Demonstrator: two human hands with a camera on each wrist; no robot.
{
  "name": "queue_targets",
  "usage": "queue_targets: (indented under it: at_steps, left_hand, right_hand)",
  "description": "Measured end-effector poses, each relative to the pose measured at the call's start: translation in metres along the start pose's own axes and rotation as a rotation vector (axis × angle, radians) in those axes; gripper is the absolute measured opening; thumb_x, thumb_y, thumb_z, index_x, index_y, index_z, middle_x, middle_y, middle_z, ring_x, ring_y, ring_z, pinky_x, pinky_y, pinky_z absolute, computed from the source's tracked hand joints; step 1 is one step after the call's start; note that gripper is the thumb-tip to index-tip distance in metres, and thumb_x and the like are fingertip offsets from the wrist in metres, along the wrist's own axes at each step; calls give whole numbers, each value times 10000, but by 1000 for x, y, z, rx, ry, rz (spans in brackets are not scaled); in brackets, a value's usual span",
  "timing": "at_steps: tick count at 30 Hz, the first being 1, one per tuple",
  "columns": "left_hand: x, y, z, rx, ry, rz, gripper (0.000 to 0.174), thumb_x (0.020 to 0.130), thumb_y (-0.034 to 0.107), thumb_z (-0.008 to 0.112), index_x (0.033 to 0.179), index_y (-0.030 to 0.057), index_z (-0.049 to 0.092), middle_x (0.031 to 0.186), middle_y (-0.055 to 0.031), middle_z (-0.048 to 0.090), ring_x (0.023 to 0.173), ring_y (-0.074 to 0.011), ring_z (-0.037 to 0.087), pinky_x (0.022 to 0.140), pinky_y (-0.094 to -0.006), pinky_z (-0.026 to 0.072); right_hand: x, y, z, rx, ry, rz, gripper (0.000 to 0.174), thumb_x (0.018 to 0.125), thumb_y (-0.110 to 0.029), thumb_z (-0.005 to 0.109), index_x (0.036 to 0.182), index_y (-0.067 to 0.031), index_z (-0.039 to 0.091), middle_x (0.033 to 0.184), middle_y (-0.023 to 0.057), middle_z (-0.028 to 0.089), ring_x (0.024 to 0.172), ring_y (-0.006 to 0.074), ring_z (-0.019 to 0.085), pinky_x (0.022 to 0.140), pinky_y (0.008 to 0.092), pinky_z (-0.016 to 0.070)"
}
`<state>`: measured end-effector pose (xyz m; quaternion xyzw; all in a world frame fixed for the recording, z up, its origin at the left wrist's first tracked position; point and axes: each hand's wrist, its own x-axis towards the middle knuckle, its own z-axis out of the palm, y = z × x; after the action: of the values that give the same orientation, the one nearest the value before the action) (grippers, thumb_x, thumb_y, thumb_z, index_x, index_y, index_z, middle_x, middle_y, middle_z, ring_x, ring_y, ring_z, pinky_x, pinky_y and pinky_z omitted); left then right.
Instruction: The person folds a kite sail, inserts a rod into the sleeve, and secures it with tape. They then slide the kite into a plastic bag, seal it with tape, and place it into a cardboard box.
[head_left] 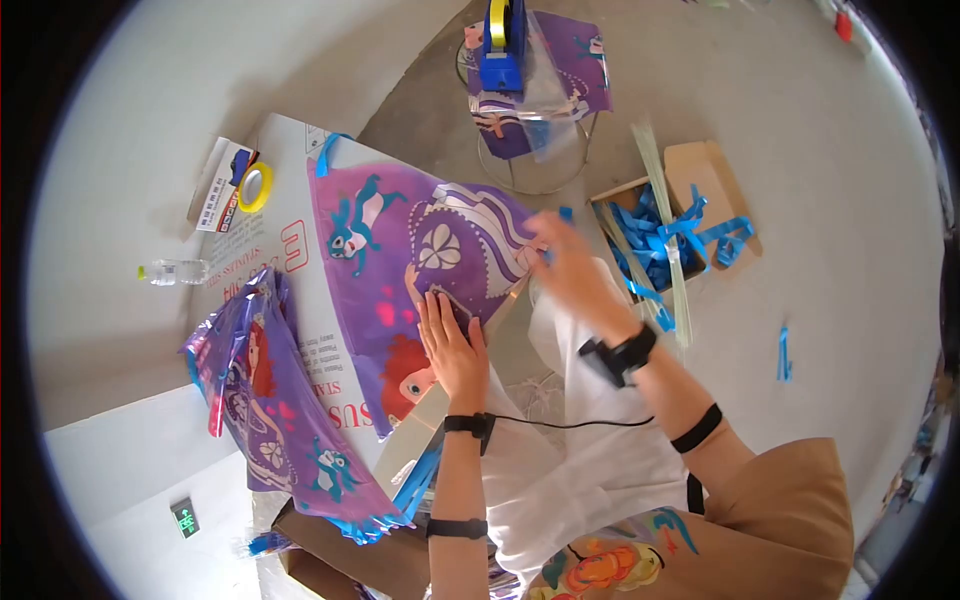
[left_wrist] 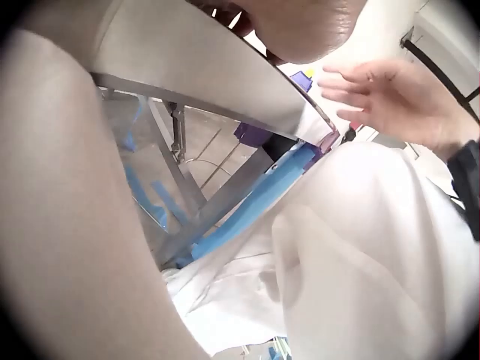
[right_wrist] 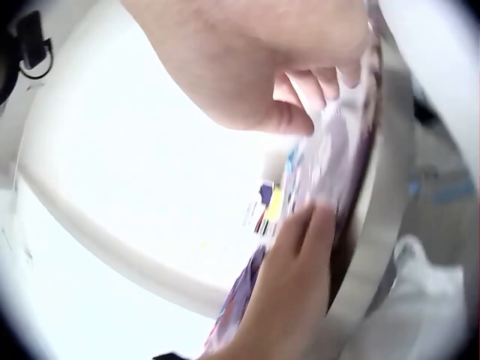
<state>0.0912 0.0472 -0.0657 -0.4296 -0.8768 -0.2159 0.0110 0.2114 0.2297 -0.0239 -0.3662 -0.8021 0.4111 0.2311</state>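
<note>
A glossy purple plastic sheet (head_left: 380,270), printed with a red-haired figure, a blue animal and hearts, lies over the cardboard-topped work surface. My left hand (head_left: 455,350) rests palm down on its lower right part, fingers straight. Off the sheet's right edge is my right hand (head_left: 580,275), blurred in the head view. The left wrist view shows the right hand (left_wrist: 405,101) with loosely straight fingers and nothing between them. In the right wrist view, the right hand (right_wrist: 277,67) is over the sheet (right_wrist: 334,150), with the left hand (right_wrist: 296,262) on it farther down.
Similar purple sheets (head_left: 265,400) hang in a bunch over the left edge. Yellow tape (head_left: 255,187) and a clear bottle (head_left: 180,272) are at the far left. A blue tape dispenser (head_left: 502,65) stands on a stool. An open carton (head_left: 710,175) holds blue ribbons (head_left: 640,235).
</note>
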Motion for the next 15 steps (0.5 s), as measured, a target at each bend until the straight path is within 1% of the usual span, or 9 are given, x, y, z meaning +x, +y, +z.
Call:
queue_targets:
  at_steps: [2,4,5,8,9,11,12,15]
  left_hand:
    - [1,5,-1,58,-16,-2,551,976,249,552,1459,25,409,1532,-173,369,1432,-373,314,1171,-503,262]
    - [2,8,-4,83,-30,-7,559,977,264,548,1470,44,402,1543,-169,349,1439,-374,300,1170,-510,261]
    - [1,8,-3,95,-38,-13,569,971,271,556,1472,49,400,1548,-164,344,1443,-368,295,1170,-507,264]
    - [2,8,-2,122,-45,-21,586,963,285,563,1477,61,394,1555,-156,335,1451,-359,285,1171,-501,267]
    - [3,9,-3,120,-49,-25,578,971,279,549,1480,57,387,1555,-160,332,1451,-361,283,1175,-502,259]
    - [4,11,-4,115,-65,-26,563,987,266,522,1484,48,373,1554,-169,327,1450,-366,280,1183,-504,242]
    - [4,11,-4,118,-77,-32,566,986,263,520,1487,48,367,1556,-169,324,1454,-365,272,1187,-504,233]
    - [4,11,-4,117,-75,-29,568,985,263,521,1488,48,366,1560,-167,319,1458,-362,266,1189,-502,227]
  right_hand:
    - [23,38,-47,164,-34,198,431,978,-301,592,1305,-24,550,1370,149,545,1284,275,502,1079,397,379]
    - [31,82,-74,289,-312,265,456,1010,-356,542,1350,-52,538,1409,120,526,1304,234,482,1108,382,349]
    - [32,98,-76,350,-454,302,470,1026,-383,517,1372,-65,532,1428,106,517,1314,214,473,1123,374,334]
    - [7,117,-58,394,-653,250,548,1052,-441,434,1458,-75,449,1477,90,475,1363,213,422,1155,357,289]
    - [2,121,-50,408,-679,267,563,1051,-449,430,1475,-78,428,1489,102,461,1375,219,410,1157,352,282]
    - [-1,113,-34,437,-724,308,595,1050,-465,421,1507,-84,387,1513,128,432,1398,233,385,1162,342,269]
    - [1,111,-30,458,-795,212,672,1050,-496,387,1542,-52,277,1560,109,356,1439,227,311,1185,364,231]
    - [2,120,-2,388,-752,195,720,1036,-529,394,1562,-70,218,1587,108,301,1463,225,261,1201,366,181]
